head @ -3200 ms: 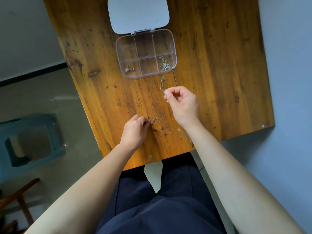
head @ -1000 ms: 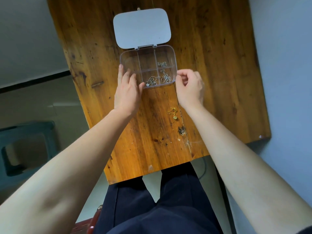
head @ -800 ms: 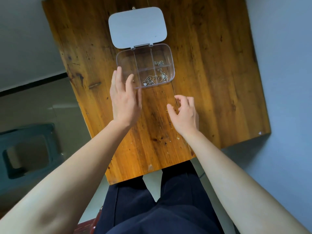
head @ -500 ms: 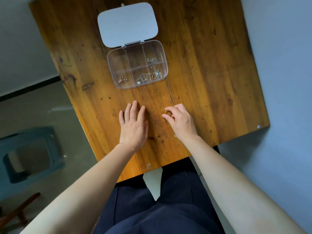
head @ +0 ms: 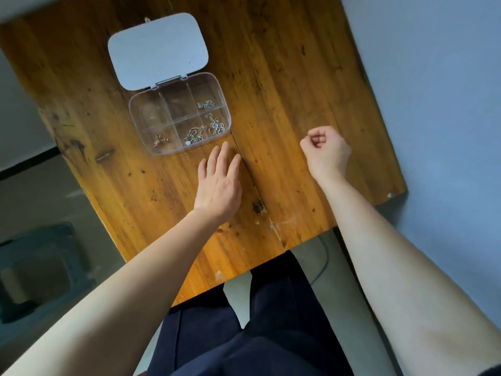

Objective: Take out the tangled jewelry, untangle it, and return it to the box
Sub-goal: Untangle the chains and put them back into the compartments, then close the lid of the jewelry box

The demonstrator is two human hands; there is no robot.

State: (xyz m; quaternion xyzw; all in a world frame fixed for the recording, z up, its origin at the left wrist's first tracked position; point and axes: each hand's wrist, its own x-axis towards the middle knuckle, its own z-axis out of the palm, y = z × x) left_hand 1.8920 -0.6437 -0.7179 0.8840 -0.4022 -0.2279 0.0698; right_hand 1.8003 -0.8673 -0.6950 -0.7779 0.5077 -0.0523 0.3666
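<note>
A worn wooden table (head: 284,85) fills the view, set against a pale blue wall (head: 433,77) on one side and a grey floor on the other. On it lies a clear box (head: 180,116) with six compartments, its white lid (head: 158,51) swung fully open and lying flat on the table on the far side of the box.

Jewelry shows in four compartments. In the box's near row a small reddish piece (head: 160,140) lies in the left cell, a silver chain (head: 193,134) in the middle cell and a silver tangle (head: 216,124) in the right cell. In the far row only the right cell holds a small silver piece (head: 206,104).

The left hand (head: 219,180) lies palm down just near of the box, its fingers (head: 221,156) straight and close together, the tips pointing at the box's near right corner but apart from it; it has hold of nothing. The right hand (head: 326,153) is well to the right of the box, raised over the table, its fingers curled into a loose fist. Whether anything is inside the fist cannot be told.

Dark trousers (head: 257,321) show at the table's near edge.
</note>
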